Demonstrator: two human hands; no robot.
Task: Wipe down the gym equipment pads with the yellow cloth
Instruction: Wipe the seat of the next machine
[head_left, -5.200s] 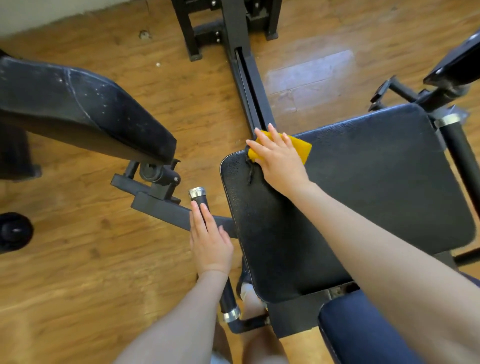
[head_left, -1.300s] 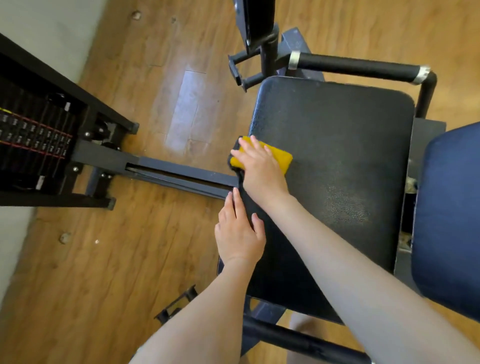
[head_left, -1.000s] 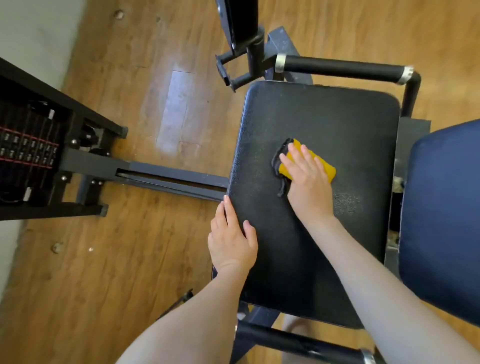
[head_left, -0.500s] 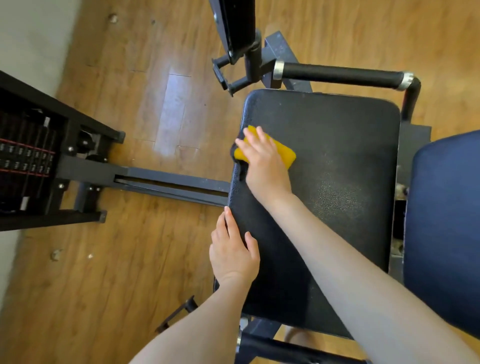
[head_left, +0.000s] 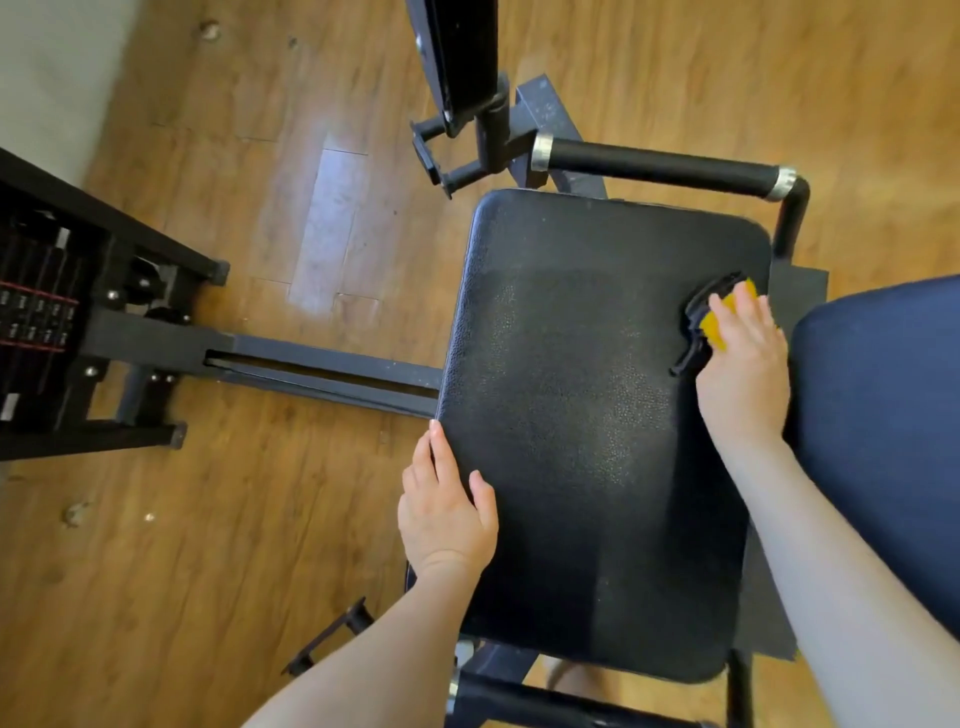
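Wiping the black seat pad (head_left: 587, 415) with the yellow cloth (head_left: 719, 325) at its far right edge.

Pressing the cloth down under the right hand (head_left: 743, 364), fingers lying fairly straight over it, dark trim of the cloth poking out to the left, right beside the blue pad (head_left: 883, 415). Resting the left hand (head_left: 447, 514) on the pad's left edge, fingers straight, thumb on top, holding nothing. Standing over a wooden floor (head_left: 182, 545), weight stack (head_left: 36, 317) off to the left, padded handle bar (head_left: 654, 169) beyond the pad.
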